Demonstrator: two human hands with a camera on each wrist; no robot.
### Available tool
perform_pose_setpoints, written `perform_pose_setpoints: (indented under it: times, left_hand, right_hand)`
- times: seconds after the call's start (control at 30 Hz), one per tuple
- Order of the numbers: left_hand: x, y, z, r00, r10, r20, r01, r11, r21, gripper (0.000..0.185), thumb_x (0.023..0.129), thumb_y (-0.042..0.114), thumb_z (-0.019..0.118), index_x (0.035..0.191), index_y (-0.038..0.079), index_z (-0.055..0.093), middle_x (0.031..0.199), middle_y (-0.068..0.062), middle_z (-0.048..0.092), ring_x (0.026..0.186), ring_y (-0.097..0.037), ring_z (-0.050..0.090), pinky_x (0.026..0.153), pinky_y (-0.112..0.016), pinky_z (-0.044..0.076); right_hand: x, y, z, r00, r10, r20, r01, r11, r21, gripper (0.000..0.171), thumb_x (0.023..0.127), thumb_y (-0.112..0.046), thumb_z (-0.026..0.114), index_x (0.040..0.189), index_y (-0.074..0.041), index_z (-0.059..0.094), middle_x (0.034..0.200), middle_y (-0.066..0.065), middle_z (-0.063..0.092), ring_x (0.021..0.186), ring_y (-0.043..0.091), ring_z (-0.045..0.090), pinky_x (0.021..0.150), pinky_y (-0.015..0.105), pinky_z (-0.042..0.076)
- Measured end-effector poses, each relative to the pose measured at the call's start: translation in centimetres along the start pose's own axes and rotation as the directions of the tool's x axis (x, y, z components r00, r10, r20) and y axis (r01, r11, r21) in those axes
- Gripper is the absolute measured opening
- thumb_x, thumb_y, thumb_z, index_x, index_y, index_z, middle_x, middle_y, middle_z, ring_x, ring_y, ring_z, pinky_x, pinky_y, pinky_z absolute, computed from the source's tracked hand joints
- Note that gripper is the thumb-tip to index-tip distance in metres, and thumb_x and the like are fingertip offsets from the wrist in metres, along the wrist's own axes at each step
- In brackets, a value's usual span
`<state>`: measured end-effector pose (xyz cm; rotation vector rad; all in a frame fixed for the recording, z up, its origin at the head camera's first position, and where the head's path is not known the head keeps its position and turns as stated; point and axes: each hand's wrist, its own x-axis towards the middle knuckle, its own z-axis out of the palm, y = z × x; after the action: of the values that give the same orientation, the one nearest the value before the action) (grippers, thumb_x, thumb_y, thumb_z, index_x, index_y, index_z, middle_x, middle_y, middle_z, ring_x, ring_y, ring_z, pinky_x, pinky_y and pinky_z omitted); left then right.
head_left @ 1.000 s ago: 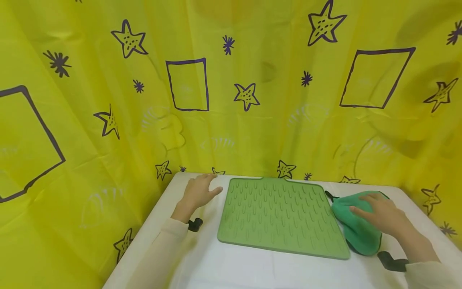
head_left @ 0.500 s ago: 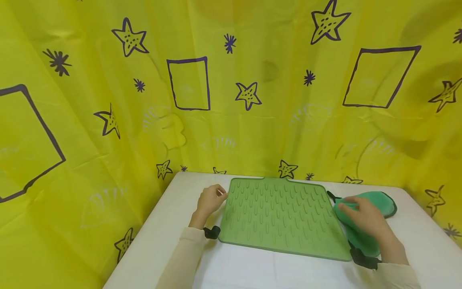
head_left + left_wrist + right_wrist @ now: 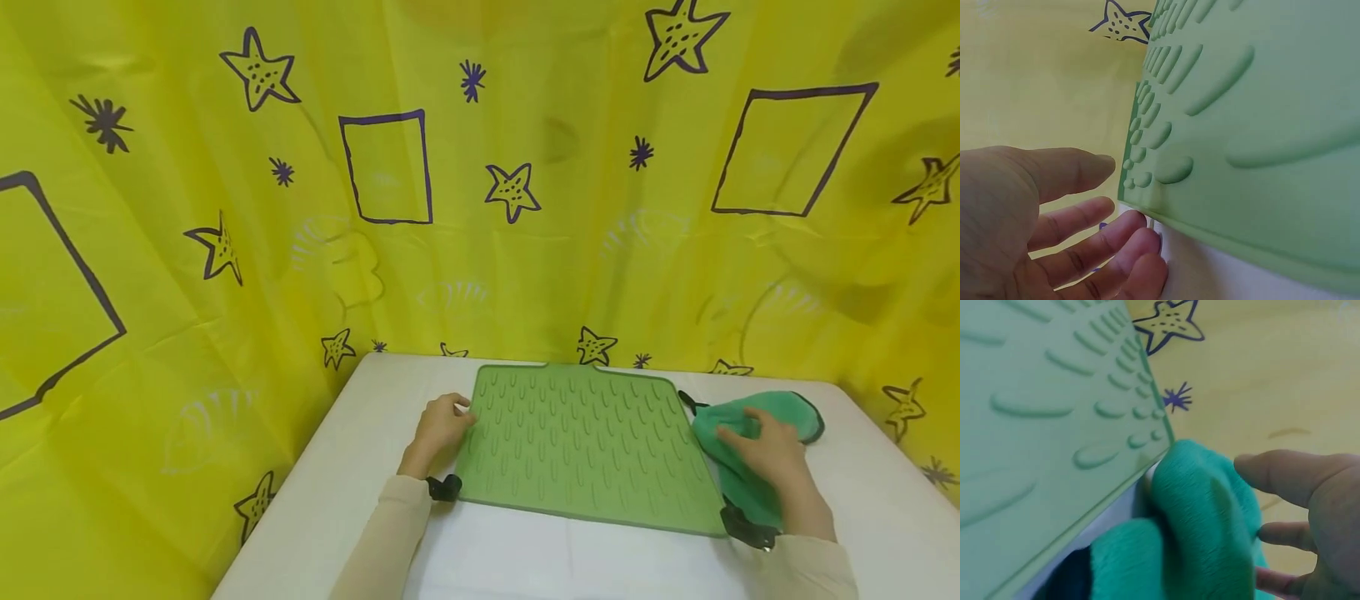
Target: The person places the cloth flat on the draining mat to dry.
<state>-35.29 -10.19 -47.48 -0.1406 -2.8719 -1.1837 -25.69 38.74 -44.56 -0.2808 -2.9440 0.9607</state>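
**Yellow star-print curtain behind a white tabletop, two hands at a green mat**

Yellow curtain (image 3: pixel 525 250) with purple stars and squares on every side, white tabletop (image 3: pixel 360 467) below it.

Green ridged mat (image 3: pixel 585 446) flat in the middle of the tabletop, far edge close to the curtain. Raised oval bumps in rows across its whole surface, plain in both wrist views.

Left hand (image 3: pixel 438 427) at the mat's left edge, fingers (image 3: pixel 1094 215) loosely curled with tips just beside the rim, thumb above; gripping nothing as far as the left wrist view shows. Cannot tell whether the tips actually touch the rim. Cream sleeve (image 3: pixel 382 533) along the forearm, dark strap (image 3: pixel 444 487) at the wrist.

Teal cloth (image 3: pixel 750 450) bunched at the mat's right edge, touching it, dark trim along its border. Right hand (image 3: pixel 772 454) on top of the cloth, fingers spread and relaxed, pressing down rather than clenched round it. Thumb and two fingers visible past the folds in the right wrist view.
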Motion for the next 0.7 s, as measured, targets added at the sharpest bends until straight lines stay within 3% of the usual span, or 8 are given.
perform_pose_setpoints:
  times: [0.3,0.43,0.57,0.7]
  left_hand:
    - [0.1,-0.3,0.3,1.000,0.016,0.003,-0.016,1.000,-0.004,0.037,0.091,0.012,0.074,0.125,0.000,0.069,0.096,-0.009,0.076,0.079,-0.017,0.067,0.072,-0.033,0.056]
    - [0.1,-0.4,0.5,1.000,0.028,-0.007,-0.028,1.000,0.007,0.038,0.086,0.003,0.068,0.125,0.000,0.069,0.092,-0.008,0.074,0.075,-0.016,0.063,0.067,-0.030,0.052]
    - [0.1,-0.5,0.5,1.000,0.023,-0.018,-0.023,1.000,0.011,0.040,0.084,-0.001,0.063,0.123,0.001,0.071,0.090,-0.007,0.073,0.074,-0.016,0.060,0.066,-0.028,0.049]
    - [0.1,-0.5,0.4,1.000,0.022,-0.016,-0.022,1.000,0.017,0.037,0.085,-0.002,0.063,0.121,0.001,0.072,0.090,-0.008,0.073,0.072,-0.016,0.059,0.064,-0.028,0.048]
  right_hand:
    - [0.0,1.1,0.6,0.998,0.022,0.051,-0.022,1.000,0.000,0.105,0.101,-0.050,0.055,0.154,0.015,-0.008,0.145,0.059,0.002,0.132,0.079,0.009,0.104,0.083,0.022]
    - [-0.1,1.6,0.9,0.999,0.001,0.043,-0.001,1.000,-0.014,0.104,0.102,-0.042,0.058,0.152,0.018,-0.011,0.142,0.057,0.020,0.131,0.073,0.023,0.106,0.078,0.027]
    - [0.1,2.0,1.0,1.000,-0.027,0.010,0.027,0.998,-0.048,0.104,0.101,-0.033,0.062,0.152,0.014,-0.014,0.129,0.053,0.042,0.116,0.067,0.045,0.095,0.072,0.040]
    - [0.4,2.0,1.0,0.998,-0.060,0.004,0.060,0.993,-0.098,0.099,0.098,-0.025,0.064,0.157,0.007,-0.010,0.125,0.050,0.049,0.111,0.066,0.050,0.088,0.071,0.043]
